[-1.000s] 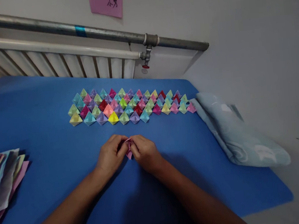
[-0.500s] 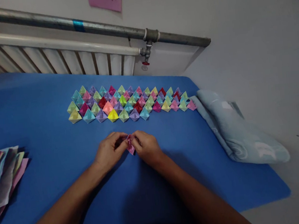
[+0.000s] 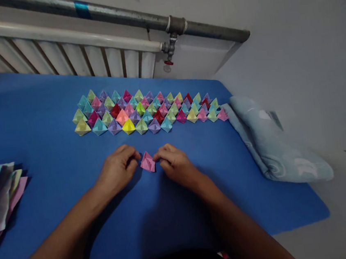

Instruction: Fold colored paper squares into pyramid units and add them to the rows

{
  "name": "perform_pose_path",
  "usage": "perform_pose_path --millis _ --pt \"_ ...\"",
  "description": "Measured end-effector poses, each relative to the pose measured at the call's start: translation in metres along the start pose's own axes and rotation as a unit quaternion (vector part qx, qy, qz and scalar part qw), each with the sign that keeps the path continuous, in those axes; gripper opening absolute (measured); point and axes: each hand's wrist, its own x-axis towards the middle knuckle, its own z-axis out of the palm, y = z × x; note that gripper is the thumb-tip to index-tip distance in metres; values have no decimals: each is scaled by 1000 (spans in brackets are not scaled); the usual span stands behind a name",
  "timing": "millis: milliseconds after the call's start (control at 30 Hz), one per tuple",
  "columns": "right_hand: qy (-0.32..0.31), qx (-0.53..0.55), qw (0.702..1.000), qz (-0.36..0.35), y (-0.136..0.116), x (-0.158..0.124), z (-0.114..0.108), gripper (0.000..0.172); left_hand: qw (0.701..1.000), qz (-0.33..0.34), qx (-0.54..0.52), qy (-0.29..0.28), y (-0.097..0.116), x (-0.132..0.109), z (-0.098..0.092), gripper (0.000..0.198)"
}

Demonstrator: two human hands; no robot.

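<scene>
A small pink folded-paper boat [image 3: 147, 162] with a raised peak rests on the blue tabletop between my two hands. Just off its left side is my left hand [image 3: 117, 168], fingers curved, thumb and forefinger parted, holding nothing. On the other side, my right hand [image 3: 176, 162] has its forefinger reaching to the boat's right edge; whether it touches the paper I cannot tell. Its thumb sits apart from the boat. Beyond my hands, several rows of colourful folded-paper boats [image 3: 142, 126] stand close together across the blue table [image 3: 49, 159].
A stack of coloured paper sheets [image 3: 1, 201] lies at the left edge. At the right, a folded light-blue blanket [image 3: 283, 146] rests by the wall. A white radiator [image 3: 69, 60], a metal pipe [image 3: 124, 17] and a red-handled valve [image 3: 168, 62] run behind the table.
Both hands have let go of the pink paper boat and drawn apart. It now sits opened out on the table. The view has tilted down slightly.
</scene>
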Motion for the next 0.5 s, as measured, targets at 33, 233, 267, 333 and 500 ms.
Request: perform_pose_path --millis 33,233,267,333,500 --pt "-17 -7 1000 -11 0 -1 -2 33 1000 25 13 -10 1 -2 -1 21" --pt "-88 -69 993 -30 -3 -4 -6 40 989 71 106 -80 -2 -12 7 34" --pt "-92 -77 992 -33 -3 -4 -6 41 987 69 118 -89 -3 -12 9 35" --pt "-98 -95 990 -36 -2 -3 -6 42 983 71 136 -104 -4 -12 11 37" --pt "-113 -136 983 -53 -1 -3 -5 42 977 88 158 -113 -7 -12 12 40"
